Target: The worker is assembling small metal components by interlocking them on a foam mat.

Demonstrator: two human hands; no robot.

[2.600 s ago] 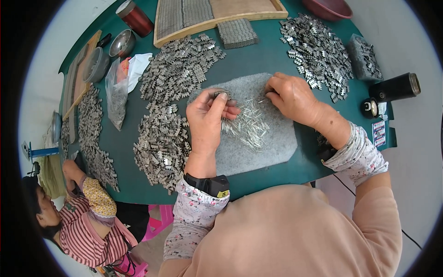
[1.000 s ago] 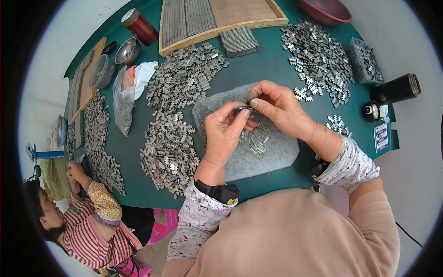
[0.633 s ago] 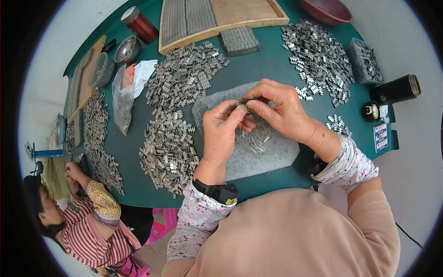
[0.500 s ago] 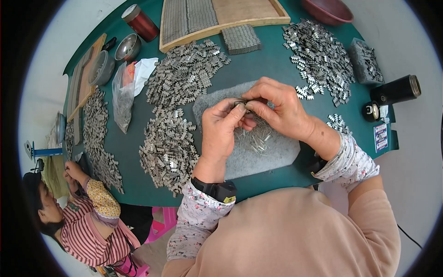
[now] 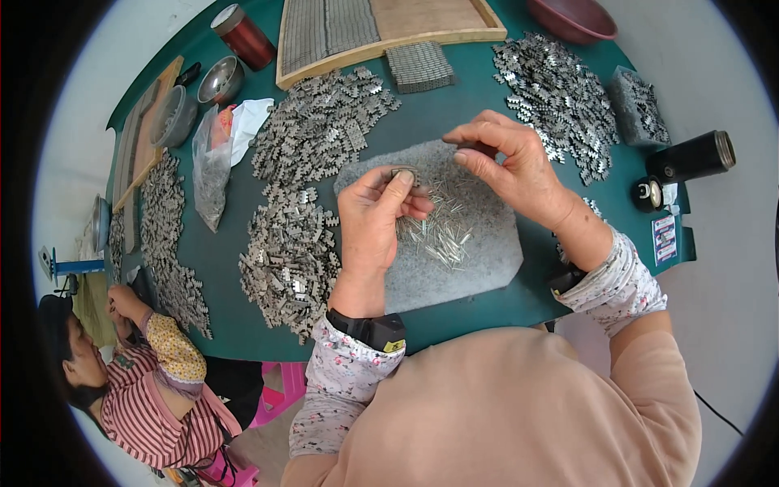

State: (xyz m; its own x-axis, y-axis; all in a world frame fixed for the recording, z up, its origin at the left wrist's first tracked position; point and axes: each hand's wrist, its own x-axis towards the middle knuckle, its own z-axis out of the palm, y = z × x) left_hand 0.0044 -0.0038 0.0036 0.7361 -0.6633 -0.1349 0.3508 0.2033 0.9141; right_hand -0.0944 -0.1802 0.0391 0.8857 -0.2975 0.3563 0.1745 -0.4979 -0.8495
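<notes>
My left hand point(image 5: 372, 217) is closed, thumb and forefinger pinching a small dark metal link piece point(image 5: 402, 171) above the grey felt pad point(image 5: 487, 264). Apart from it, up and to the right, my right hand point(image 5: 519, 166) hangs over the pad's far right side. Its thumb and fingers are drawn together; a dark sliver shows between them, too small to name. Thin shiny metal pins point(image 5: 445, 235) lie scattered on the pad, beside and below my left fingers.
Heaps of toothed metal links lie left point(image 5: 292, 252) and far right point(image 5: 560, 97). Behind stand a wooden tray point(image 5: 438, 36), a linked metal block point(image 5: 419, 66) and a red bowl point(image 5: 572, 20). A black flask point(image 5: 690, 160) lies right. A co-worker point(image 5: 154, 365) sits left.
My right hand has come away from my left, moving up and to the right. My left hand has shifted slightly left, still pinching the metal link piece. More of the pins now show.
</notes>
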